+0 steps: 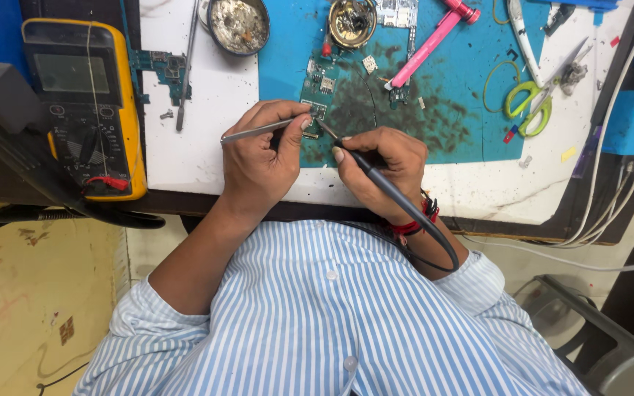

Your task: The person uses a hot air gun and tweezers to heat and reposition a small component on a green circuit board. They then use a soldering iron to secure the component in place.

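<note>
Green circuit board (317,99), scorched blue mat (405,110)

Slim grey tweezers (258,130), dark corded soldering iron (376,176), tips apparently on green board (317,110).

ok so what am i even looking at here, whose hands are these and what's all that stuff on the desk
This is one picture from a camera worn on a person's head, looking down at their own hands and striped shirt. The left hand holds thin metal tweezers. The right hand holds a dark soldering iron with a cable. Both tips meet at a small green circuit board on a blue mat. Around it lie a yellow meter, green-handled scissors and a pink tool.
</note>
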